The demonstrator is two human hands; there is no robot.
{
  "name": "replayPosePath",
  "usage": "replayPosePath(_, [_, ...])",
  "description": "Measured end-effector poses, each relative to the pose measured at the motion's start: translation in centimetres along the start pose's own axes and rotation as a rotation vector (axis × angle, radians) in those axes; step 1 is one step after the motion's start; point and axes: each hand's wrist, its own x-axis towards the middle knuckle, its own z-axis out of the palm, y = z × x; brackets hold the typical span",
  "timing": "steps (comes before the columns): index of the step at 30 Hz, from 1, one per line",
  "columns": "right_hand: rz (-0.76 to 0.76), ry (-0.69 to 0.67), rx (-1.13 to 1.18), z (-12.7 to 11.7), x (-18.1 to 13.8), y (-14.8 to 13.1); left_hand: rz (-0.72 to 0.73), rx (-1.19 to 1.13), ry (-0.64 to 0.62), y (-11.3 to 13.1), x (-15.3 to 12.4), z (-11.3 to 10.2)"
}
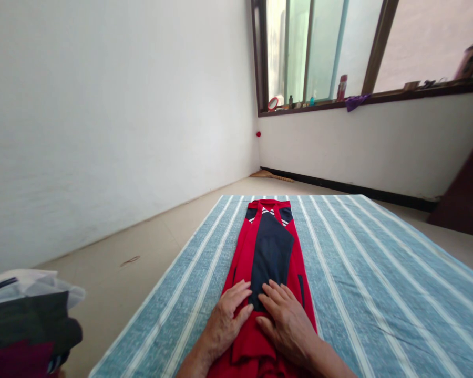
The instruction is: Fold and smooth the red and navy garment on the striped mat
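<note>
One folded red-and-navy fabric garment with white stripes (pixel 273 247), beneath one left hand (pixel 229 314) and one right hand (pixel 283 315)
It lies on one blue, white-striped cloth (pixel 350 273); the fingers rest flat, loosely spread, gripping nothing; its navy panel stretches beyond them; one white, dark and maroon fabric pile (pixel 27 320) sits left.

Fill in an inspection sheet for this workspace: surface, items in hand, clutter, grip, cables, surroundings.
Surface: blue cloth with pale stripes, lightly creased at the right.
Items in hand: red and dark garment, folded long and narrow; bunched at the near end.
Clutter: piled clothes at lower left; thin loop on the floor, material unclear.
Grip: left hand and right hand open, palms down on the garment.
Cables: nothing seen.
Surroundings: white wall; window; bottle and purple rag at its sill.
</note>
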Motion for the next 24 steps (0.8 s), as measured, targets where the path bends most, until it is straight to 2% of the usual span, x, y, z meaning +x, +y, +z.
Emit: replayPosePath(24, [-0.011,0.001,-0.006,0.18,0.05,0.19,-0.003,-0.006,0.003,-0.06,0.00,-0.02])
